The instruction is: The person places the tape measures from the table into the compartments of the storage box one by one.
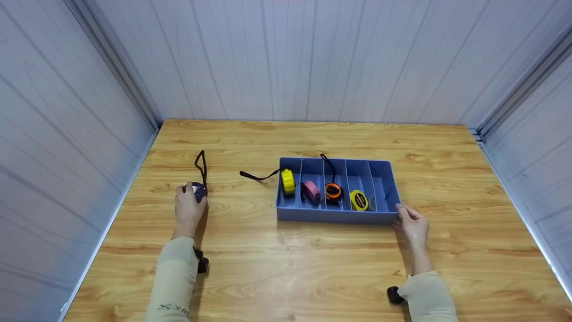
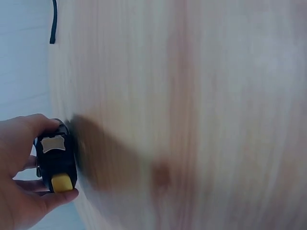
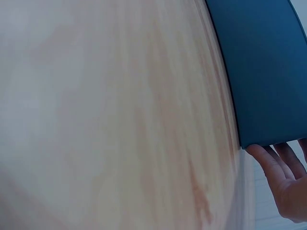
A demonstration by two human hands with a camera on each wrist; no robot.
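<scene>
My left hand (image 1: 189, 210) grips a dark tape measure (image 1: 199, 192) at the left of the table. The left wrist view shows its yellow button (image 2: 62, 182) and pale metal plate. A black wrist strap (image 1: 202, 165) extends beyond it. My right hand (image 1: 414, 227) holds the blue divided box (image 1: 335, 216) at its front right corner, thumb at the rim. Fingers (image 3: 266, 160) lie along the box's end wall in the right wrist view. Inside the box are a yellow tape measure (image 1: 288, 181), a pink one (image 1: 311, 192), an orange-and-black one (image 1: 333, 191) and a yellow-and-black one (image 1: 359, 200).
The rightmost compartment (image 1: 382, 185) shows its bare floor. One strap (image 1: 259, 177) hangs out over the box's left wall; another strap (image 1: 329, 164) leans over the back rim. Pale panel walls (image 1: 286, 62) enclose the wooden table (image 1: 286, 268) behind and at both sides.
</scene>
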